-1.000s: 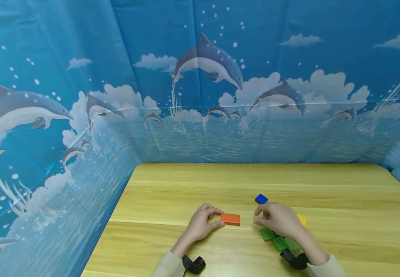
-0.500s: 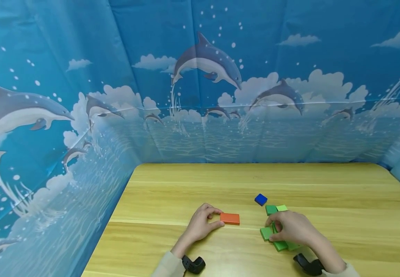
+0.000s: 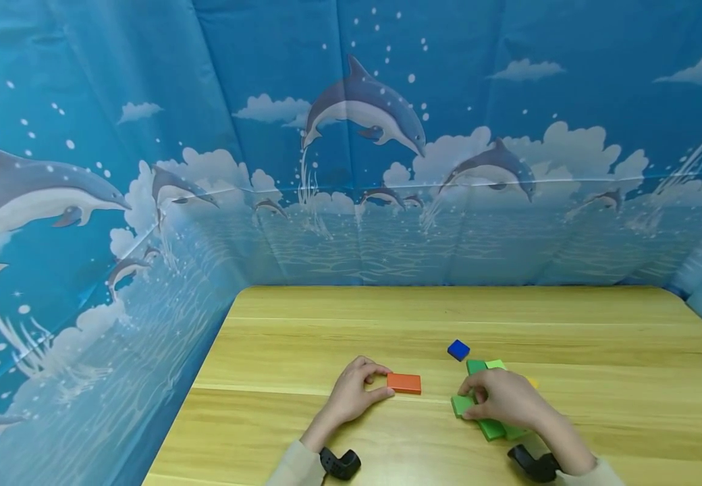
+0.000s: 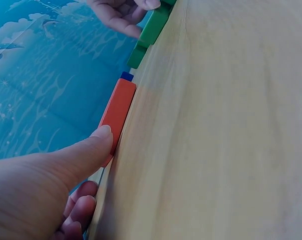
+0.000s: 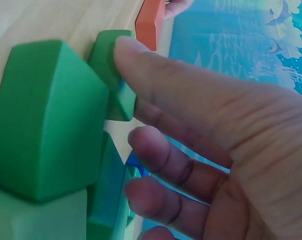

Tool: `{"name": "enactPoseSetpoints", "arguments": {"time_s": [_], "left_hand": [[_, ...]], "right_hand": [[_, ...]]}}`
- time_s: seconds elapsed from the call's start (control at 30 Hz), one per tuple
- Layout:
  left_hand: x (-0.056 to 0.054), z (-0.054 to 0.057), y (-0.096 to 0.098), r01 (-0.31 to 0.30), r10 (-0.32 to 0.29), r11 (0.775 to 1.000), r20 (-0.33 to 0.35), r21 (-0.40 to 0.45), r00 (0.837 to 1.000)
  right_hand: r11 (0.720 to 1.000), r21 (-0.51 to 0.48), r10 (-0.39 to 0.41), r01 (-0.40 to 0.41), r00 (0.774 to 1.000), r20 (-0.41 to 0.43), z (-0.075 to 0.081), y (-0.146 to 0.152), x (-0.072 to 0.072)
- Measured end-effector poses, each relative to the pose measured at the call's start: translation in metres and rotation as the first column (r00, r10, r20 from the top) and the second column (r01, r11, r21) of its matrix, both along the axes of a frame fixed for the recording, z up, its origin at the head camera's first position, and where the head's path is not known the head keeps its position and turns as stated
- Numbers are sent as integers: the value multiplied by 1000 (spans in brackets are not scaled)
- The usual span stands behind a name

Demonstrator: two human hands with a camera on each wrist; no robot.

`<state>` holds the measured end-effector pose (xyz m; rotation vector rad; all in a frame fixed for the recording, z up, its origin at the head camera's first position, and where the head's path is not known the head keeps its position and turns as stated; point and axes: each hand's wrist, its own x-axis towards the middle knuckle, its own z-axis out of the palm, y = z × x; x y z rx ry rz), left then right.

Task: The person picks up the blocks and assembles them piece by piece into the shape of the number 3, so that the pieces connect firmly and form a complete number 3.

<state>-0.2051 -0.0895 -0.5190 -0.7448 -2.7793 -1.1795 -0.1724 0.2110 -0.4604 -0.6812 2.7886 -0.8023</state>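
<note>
My left hand pinches the left end of a flat orange-red block on the table, thumb along its near side in the left wrist view. To the right, my right hand holds a small green block between thumb and fingers, at the left edge of a group of green blocks. The right wrist view shows the thumb on this green block, while the other fingers curl loosely. Other green blocks lie under and beside the right hand, which partly hides them.
Behind the green block sits a small blue block. A dark green block, a yellow-green one and a yellow one lie past the right hand. A dolphin-print curtain rises behind the wooden table.
My right hand has come down from beside the blue block to the green blocks, taken hold of one and shifted it slightly left. The left hand stays on the orange-red block.
</note>
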Motion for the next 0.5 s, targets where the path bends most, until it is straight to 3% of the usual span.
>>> {"name": "enactPoseSetpoints", "arguments": {"time_s": [0.5], "left_hand": [[-1, 0, 0, 7, -7, 1000, -2, 12, 1000]], "right_hand": [[999, 22, -25, 27, 995, -95, -3, -22, -13]]}}
